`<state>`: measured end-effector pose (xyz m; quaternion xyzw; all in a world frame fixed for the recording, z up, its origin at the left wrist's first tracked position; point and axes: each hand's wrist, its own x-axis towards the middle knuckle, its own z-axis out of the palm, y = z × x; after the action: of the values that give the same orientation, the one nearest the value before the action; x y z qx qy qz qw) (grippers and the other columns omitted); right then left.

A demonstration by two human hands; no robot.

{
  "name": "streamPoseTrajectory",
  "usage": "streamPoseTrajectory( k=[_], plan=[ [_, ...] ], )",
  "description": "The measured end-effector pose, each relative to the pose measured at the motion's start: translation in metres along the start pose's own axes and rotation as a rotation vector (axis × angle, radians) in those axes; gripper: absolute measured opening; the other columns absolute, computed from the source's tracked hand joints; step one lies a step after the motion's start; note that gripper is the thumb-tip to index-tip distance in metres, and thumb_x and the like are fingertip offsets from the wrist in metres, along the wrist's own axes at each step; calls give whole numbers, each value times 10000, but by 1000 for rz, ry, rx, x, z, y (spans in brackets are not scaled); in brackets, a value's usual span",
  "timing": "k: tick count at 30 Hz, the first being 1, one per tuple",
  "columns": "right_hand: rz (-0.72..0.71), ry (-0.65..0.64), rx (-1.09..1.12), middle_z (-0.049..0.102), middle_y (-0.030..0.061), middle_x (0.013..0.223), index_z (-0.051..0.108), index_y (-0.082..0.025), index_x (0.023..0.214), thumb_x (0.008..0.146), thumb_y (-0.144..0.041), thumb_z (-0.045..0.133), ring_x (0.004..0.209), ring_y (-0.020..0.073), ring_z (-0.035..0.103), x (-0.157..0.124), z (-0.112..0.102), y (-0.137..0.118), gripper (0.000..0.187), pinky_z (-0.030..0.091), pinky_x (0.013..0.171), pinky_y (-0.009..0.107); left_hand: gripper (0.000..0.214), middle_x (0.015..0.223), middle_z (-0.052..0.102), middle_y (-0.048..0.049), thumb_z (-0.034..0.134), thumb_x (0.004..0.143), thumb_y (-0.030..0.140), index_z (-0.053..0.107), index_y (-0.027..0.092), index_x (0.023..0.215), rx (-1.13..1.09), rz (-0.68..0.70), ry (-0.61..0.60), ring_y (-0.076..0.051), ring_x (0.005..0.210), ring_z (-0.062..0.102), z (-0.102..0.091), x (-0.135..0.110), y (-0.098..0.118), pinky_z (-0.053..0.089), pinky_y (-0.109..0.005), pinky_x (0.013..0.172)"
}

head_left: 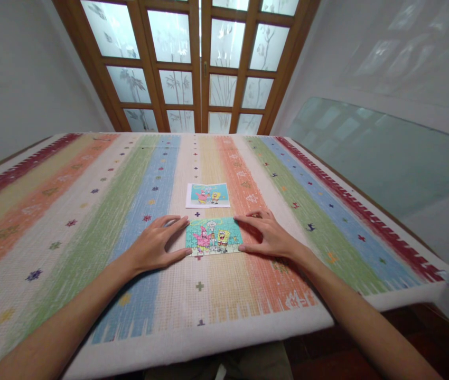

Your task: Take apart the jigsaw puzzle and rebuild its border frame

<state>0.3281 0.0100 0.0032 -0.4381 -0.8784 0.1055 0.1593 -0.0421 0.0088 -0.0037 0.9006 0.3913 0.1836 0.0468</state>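
An assembled jigsaw puzzle (pixel 213 236) with cartoon figures on a turquoise ground lies flat on the striped tablecloth. My left hand (pixel 160 244) frames its left side, index fingertip at the upper corner and thumb at the lower one. On the opposite side, my right hand (pixel 266 234) grips the right edge the same way, thumb near the bottom corner and fingers near the top. Just beyond the puzzle lies a small picture card (pixel 207 196) showing the same cartoon scene, untouched by either hand.
The striped tablecloth (pixel 137 158) covers a wide table, its white hem hanging over the near edge. Wooden doors with frosted panes (pixel 175 87) stand behind the far side. A pale glass panel (pixel 383 153) leans along the right wall.
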Motion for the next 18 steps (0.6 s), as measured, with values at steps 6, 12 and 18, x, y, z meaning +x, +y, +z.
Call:
streamPoseTrajectory(
  k=[6,12,18],
  plan=[
    [7,-4,7,607,190,1257,583,-206,1460,823,-619,752,1175,376,549,0,2,0,777,468,1035,568,696,1411,571,-181,598,937,578,471,164,1482,-40,-3,-22,-355,1276,572,0,-1,1,473,-502,1102],
    [30,-9,62,608,175,1237,605,-226,1438,823,-560,777,1162,355,561,2,4,-3,722,491,1013,551,654,1399,567,-153,585,958,561,445,215,1496,-133,-27,-33,-331,1240,594,2,0,3,494,-507,1089],
    [50,2,116,615,176,1208,629,-216,1412,817,-541,792,1137,340,563,3,5,-4,697,494,995,541,659,1378,570,-145,585,966,562,403,235,1509,-158,-32,-2,-319,1225,598,6,1,6,503,-511,1078]
  ],
)
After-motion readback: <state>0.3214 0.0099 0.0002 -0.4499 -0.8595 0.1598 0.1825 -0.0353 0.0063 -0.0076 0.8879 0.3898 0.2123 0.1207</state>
